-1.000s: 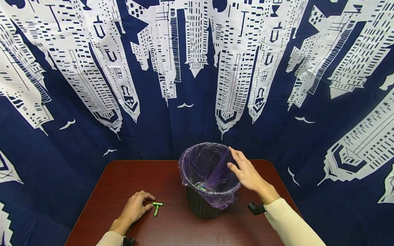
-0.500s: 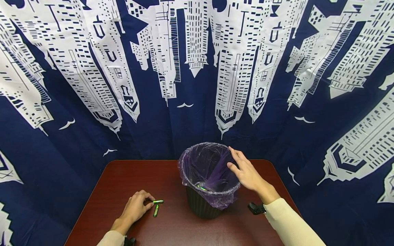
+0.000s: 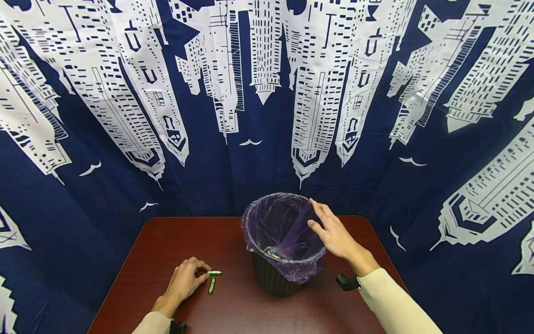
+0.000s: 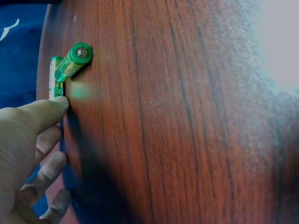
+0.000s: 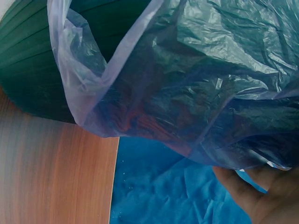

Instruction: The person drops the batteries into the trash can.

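Observation:
Two small green batteries lie on the table left of a dark ribbed bin [image 3: 271,278]. At the end of the farther battery [image 3: 215,272], my left hand [image 3: 183,280] pinches with thumb and index finger; in the left wrist view the thumb covers part of that battery [image 4: 54,77]. The nearer battery [image 3: 212,285] lies crosswise, just short of it. A purple plastic bag [image 3: 306,273] lines the bin and folds over its rim. My right hand [image 3: 337,235] rests against the rim's right side, fingers extended. Green-marked batteries [image 3: 273,254] show inside the bag.
The reddish-brown wooden table [image 3: 179,236] has rounded far corners. Behind it hangs a dark blue curtain [image 3: 208,181] with white skyscraper prints. Black wrist camera mounts [image 3: 347,283] sit by the cream sleeves [image 3: 394,301].
The farther battery has shifted slightly away from the nearer one, with the left thumb and index finger closing at its end. The right hand stays in place on the rim.

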Motion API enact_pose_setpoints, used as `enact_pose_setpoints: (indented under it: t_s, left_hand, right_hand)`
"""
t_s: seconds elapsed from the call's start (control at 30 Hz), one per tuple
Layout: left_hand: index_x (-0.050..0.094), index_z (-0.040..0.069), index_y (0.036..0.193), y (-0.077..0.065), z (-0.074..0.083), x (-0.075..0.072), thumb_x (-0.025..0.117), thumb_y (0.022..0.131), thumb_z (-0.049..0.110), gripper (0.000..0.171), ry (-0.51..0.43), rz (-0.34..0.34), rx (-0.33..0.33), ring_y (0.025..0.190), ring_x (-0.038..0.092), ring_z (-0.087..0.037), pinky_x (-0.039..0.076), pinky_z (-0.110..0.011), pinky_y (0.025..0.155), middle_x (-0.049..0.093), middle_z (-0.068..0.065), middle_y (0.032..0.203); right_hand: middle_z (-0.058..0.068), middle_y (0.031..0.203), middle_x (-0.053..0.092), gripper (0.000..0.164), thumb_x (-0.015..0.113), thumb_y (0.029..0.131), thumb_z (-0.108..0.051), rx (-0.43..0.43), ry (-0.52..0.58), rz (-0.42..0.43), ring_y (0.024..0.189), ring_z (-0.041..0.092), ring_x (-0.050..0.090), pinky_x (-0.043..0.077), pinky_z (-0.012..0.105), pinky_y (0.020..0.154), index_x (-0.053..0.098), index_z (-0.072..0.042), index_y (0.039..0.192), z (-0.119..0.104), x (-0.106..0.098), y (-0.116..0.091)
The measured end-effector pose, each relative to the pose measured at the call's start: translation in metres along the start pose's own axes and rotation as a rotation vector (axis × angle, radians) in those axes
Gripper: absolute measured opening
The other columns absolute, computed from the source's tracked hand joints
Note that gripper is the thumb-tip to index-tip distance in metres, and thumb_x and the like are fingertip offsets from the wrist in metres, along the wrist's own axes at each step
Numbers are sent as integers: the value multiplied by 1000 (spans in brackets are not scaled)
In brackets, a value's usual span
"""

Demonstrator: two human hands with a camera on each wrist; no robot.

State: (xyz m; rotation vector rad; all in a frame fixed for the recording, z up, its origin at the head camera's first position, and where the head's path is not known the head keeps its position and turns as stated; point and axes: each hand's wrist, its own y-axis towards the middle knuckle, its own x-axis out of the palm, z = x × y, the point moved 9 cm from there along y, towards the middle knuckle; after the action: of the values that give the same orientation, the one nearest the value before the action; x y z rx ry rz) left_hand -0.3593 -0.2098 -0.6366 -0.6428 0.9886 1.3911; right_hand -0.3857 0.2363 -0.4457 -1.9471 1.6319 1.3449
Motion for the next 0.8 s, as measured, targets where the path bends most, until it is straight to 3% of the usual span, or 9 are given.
enact_pose_setpoints:
  t_s: [0.23,0.4,0.43,0.8]
  left_hand:
    - [87,31,100,4,-11,6,98,94,18,18,-14,20,-7,91,62,-7,53,-38,83,75,12,101]
    - [86,29,101,6,-12,5,96,96,18,17,-37,39,-25,91,66,-7,53,-40,85,76,12,101]
    - [86,26,102,5,-6,0,96,97,16,15,-38,19,-49,92,68,-11,55,-42,87,78,8,102]
    - [84,22,102,5,-4,-3,94,98,13,14,-125,57,-79,94,71,-10,61,-29,85,76,6,103]
  right_hand:
    - [28,178,47,72,59,119,-25,3,5,-5,166,53,48,37,77,135,33,1,181,0,1,0]
    - [27,177,48,71,59,119,-22,-4,5,-2,165,53,49,38,78,134,34,0,181,-2,-1,1]
    - [27,177,48,71,59,119,-22,-4,6,-1,165,53,49,38,78,134,34,0,181,-2,-1,1]
    - [27,178,45,74,58,120,-30,14,13,-12,167,53,47,37,77,136,31,-2,183,4,2,0]
